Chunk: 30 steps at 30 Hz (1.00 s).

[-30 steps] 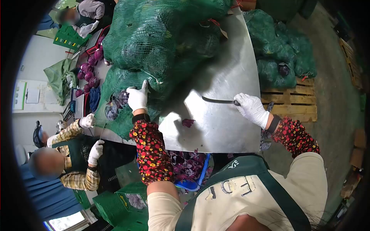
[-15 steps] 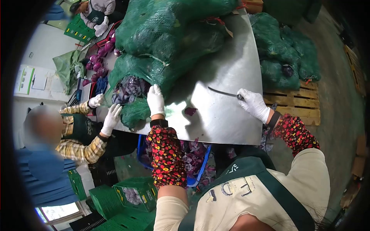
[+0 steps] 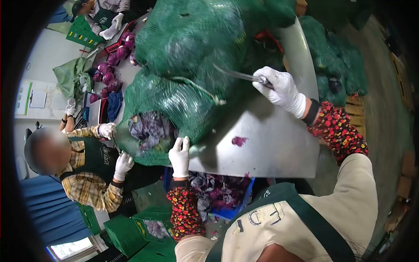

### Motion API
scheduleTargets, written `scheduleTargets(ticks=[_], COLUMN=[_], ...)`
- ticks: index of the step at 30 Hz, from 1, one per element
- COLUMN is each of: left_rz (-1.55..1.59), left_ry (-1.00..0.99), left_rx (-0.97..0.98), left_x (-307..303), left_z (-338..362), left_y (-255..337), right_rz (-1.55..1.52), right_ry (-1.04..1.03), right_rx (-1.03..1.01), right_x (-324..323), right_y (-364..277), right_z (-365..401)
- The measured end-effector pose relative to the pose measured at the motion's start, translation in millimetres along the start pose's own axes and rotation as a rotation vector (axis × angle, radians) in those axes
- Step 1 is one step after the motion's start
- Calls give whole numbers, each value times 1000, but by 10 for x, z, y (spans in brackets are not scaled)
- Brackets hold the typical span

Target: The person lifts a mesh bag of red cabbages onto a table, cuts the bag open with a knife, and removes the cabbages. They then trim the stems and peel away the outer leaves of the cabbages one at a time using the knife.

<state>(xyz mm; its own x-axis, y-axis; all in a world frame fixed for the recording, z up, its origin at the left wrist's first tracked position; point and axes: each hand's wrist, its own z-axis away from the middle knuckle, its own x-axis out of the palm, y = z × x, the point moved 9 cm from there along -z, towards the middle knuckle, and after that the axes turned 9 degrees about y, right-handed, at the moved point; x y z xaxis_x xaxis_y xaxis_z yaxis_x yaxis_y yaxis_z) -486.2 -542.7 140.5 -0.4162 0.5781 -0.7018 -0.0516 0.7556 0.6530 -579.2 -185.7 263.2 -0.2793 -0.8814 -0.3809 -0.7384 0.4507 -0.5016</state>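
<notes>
A large green mesh sack point(image 3: 187, 105) of red cabbages lies on the metal table point(image 3: 270, 144). Its open mouth faces the left, with dark purple leaves point(image 3: 150, 129) showing. My left hand point(image 3: 179, 156), in a white glove, is at the sack's lower edge beside the mouth; its fingers are pressed together at the mesh. Gloved too, my right hand point(image 3: 281, 91) is wrapped round the handle of a curved knife point(image 3: 235, 73), the blade pointing left over the sacks. A pale tie string point(image 3: 198, 87) runs across the sack.
A co-worker point(image 3: 94, 161) in a plaid shirt holds both gloved hands near the sack's left side. Another person point(image 3: 107, 17) is at the far upper left by purple cabbages point(image 3: 107, 72). Below the table edge is a blue crate point(image 3: 231, 212) of leaves. Green crates point(image 3: 124, 233) stand lower left.
The knife in my right hand has moved up and left, over the sacks. The sack's mouth is spread wider, and my left hand is lower beside it. The co-worker's right-side hand has moved down.
</notes>
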Motion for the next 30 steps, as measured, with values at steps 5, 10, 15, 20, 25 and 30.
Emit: scheduleTargets(ticks=[5,10,15,20,25,30], left_rz=[-282,-198,29,590,253,439], left_ry=[300,240,284,13,79,170], left_rx=[222,220,176,-387,-260,-364], left_x=[-82,36,82,360,125,296], left_z=[-95,-240,-292,81,455,356], left_y=[41,102,-117,-301,138,-138], right_rz=[-43,200,594,701,753,529], right_ry=[567,712,660,460,422,222], right_rx=[-127,-50,-37,-124,-200,-225], right_x=[432,764,1482,2443,2484,2411], right_y=[138,-126,24,322,417,484], right_z=[-197,-736,-1817,-1732,-1795,-1738])
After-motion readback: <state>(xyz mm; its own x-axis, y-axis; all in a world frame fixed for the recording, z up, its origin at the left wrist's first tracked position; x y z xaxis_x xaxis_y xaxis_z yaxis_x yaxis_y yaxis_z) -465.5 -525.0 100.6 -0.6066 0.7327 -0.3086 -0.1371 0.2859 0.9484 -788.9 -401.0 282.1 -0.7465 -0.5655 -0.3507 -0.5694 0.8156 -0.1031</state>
